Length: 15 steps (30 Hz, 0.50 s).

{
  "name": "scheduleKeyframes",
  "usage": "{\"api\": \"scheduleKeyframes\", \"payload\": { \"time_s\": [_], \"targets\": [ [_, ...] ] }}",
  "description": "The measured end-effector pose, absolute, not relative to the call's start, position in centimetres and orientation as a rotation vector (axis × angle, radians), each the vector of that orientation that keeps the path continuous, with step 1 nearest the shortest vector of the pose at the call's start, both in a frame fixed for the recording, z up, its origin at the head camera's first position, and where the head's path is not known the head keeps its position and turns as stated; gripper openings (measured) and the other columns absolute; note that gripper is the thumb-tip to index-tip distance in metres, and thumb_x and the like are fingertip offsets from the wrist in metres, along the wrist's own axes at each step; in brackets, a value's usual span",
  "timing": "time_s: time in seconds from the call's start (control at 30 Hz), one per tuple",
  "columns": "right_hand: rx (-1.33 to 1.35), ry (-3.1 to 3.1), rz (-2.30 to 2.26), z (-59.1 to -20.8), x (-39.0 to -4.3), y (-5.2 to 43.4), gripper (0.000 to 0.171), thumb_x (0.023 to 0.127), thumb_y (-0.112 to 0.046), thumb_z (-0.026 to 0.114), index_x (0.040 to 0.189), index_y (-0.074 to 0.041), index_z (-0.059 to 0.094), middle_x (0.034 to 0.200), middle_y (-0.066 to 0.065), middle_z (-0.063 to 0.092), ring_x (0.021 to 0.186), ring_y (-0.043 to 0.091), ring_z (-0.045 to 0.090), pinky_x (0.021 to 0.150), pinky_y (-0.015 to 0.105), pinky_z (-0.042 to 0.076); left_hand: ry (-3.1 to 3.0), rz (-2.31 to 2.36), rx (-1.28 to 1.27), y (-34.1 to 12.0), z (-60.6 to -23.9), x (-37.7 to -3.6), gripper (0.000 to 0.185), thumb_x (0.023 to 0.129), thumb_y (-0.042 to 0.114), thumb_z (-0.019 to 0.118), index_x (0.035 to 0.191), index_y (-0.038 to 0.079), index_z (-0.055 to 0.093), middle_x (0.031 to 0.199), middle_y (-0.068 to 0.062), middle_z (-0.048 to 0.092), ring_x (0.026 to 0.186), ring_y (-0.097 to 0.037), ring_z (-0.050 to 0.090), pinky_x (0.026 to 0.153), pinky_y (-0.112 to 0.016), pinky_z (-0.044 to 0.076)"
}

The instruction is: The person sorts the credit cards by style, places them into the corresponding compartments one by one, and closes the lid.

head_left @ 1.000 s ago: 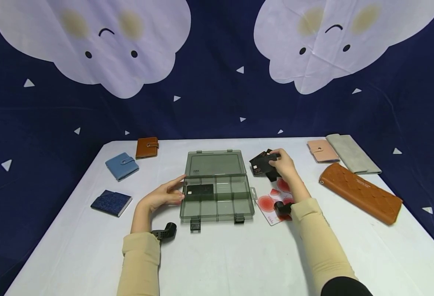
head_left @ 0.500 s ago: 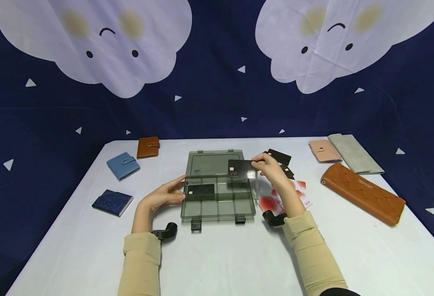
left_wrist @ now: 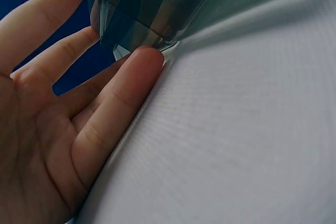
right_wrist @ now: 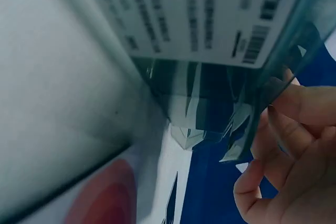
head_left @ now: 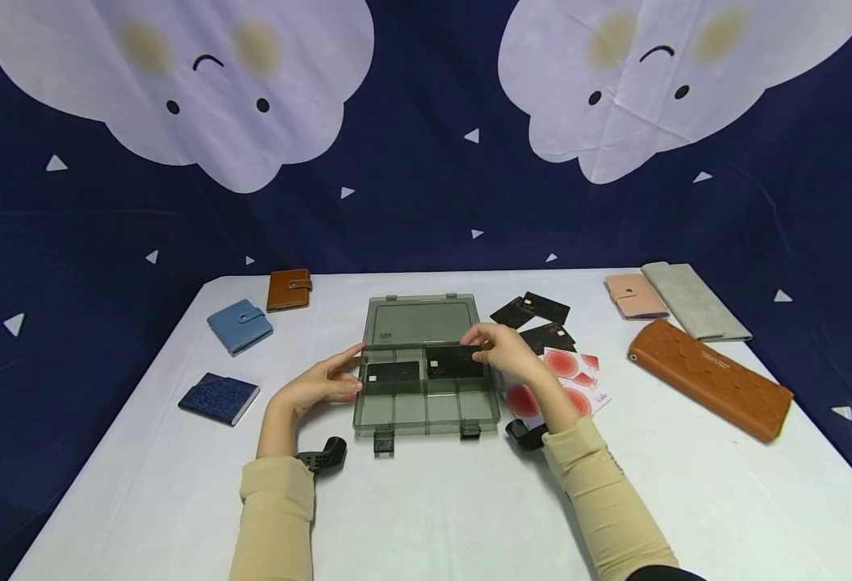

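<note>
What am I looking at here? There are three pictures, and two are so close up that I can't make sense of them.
No machine here: a person works with bare hands and wears three cameras. The wide picture comes from the head, looking down at a white table. The two close-ups come from cameras strapped to the wrists.

In the middle lies an open smoky plastic box with compartments. The left hand rests straight fingers against the box's left side. The right hand pinches a black card and holds it over the box's back row, beside another black card already lying inside.

To the right of the box lie more black cards and red-and-white cards. Around the edges lie small wallets on the left and long wallets on the right.
</note>
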State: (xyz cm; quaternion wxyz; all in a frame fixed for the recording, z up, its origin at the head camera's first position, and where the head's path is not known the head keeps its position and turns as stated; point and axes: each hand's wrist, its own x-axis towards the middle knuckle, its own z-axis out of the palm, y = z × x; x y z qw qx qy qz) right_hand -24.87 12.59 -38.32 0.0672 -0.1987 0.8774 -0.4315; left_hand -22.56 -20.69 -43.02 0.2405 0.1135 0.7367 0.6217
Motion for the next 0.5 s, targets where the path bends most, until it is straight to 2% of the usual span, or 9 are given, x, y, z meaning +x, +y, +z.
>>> {"api": "scheduleKeyframes", "payload": {
  "time_s": [0.13,0.3,0.4,0.5],
  "targets": [
    [-0.736,2.771,-1.11,-38.56,-24.88,12.49,0.017,0.079,0.006,0.064,0.093,-0.004,0.067,0.09,0.01,0.063,0.081,0.022,0.059,0.074,0.036,0.048,2.0,1.712,0.315,-20.7,-43.05,-22.58,0.085,0.083,0.012,0.069,0.149,0.016,0.016,0.15,-0.023,0.013,0.096,-0.012,0.053,0.083,-0.026,0.049],
    [-0.852,2.88,-0.897,-38.8,-24.84,12.19,0.014,0.08,0.001,0.067,0.092,-0.006,0.068,0.086,0.005,0.062,0.081,0.02,0.056,0.075,0.035,0.047,2.011,1.701,0.313,-20.71,-43.04,-22.66,0.084,0.084,0.011,0.068,0.149,0.016,0.016,0.15,-0.022,0.013,0.092,-0.011,0.054,0.081,-0.023,0.049],
    [-0.882,2.95,-0.761,-38.8,-24.66,12.06,0.016,0.08,-0.003,0.069,0.095,-0.007,0.069,0.093,0.006,0.062,0.091,0.024,0.057,0.08,0.04,0.046,2.019,1.693,0.31,-20.72,-43.07,-22.67,0.083,0.084,0.01,0.067,0.149,0.016,0.017,0.151,-0.022,0.013,0.092,-0.011,0.054,0.08,-0.023,0.049],
    [-0.876,3.031,-0.606,-38.83,-24.53,12.01,0.018,0.079,-0.009,0.071,0.097,-0.011,0.071,0.103,0.007,0.059,0.1,0.027,0.052,0.084,0.043,0.041,2.026,1.688,0.309,-20.74,-43.08,-22.65,0.082,0.084,0.01,0.067,0.149,0.016,0.017,0.151,-0.023,0.012,0.093,-0.011,0.054,0.08,-0.023,0.049]
  ]
}}
